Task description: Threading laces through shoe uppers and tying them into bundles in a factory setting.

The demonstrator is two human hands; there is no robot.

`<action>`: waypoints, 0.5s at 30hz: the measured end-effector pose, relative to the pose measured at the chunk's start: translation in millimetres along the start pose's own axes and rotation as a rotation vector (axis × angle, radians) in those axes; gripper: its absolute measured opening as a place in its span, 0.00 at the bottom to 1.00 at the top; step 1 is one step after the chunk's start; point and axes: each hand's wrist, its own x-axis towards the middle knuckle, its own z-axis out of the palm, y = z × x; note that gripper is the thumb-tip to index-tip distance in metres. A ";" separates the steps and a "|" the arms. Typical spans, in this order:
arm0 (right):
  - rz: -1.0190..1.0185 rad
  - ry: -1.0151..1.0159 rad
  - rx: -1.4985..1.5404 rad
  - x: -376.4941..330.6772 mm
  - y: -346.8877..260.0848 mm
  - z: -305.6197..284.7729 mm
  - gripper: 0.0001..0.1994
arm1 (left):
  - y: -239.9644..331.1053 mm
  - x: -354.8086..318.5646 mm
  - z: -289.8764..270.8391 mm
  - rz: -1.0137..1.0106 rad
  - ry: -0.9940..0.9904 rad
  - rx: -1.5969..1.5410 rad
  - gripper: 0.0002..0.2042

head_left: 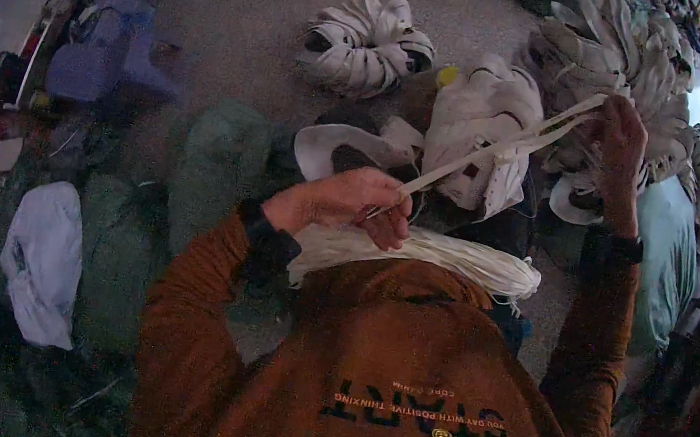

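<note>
A long cream strip of flat lace or tape (471,157) is stretched slantwise between my two hands. My left hand (353,202) pinches its lower end, with the other fingers curled. Farther right and higher up, my right hand (621,139) is closed around the other end, where the strip appears doubled. A thick bundle of similar cream strands (445,260) lies across my lap, below my left hand. Beneath the stretched strip sits a stack of white, perforated curved pieces (483,134) that resemble shoe uppers. A white curved piece with a dark inside (317,150) lies beside my left hand.
A ring of white pieces (367,47) rests on the floor ahead. Large heaps of similar pieces (613,54) rise at the far right. Green sacks (665,262) stand on both sides. A purple plastic object (96,51) and a white bag (45,260) are at left.
</note>
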 end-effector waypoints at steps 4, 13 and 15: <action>0.079 -0.145 0.121 -54.3 -62.6 21.9 0.13 | 2.9 -14.8 -1.3 0.061 0.066 0.509 0.13; -0.130 -1.212 0.161 -161.7 -109.4 75.6 0.10 | 23.5 39.8 51.5 0.448 0.334 0.521 0.11; -0.102 -1.234 0.067 -172.4 -105.9 77.7 0.11 | 22.4 66.0 63.2 0.403 0.347 0.598 0.13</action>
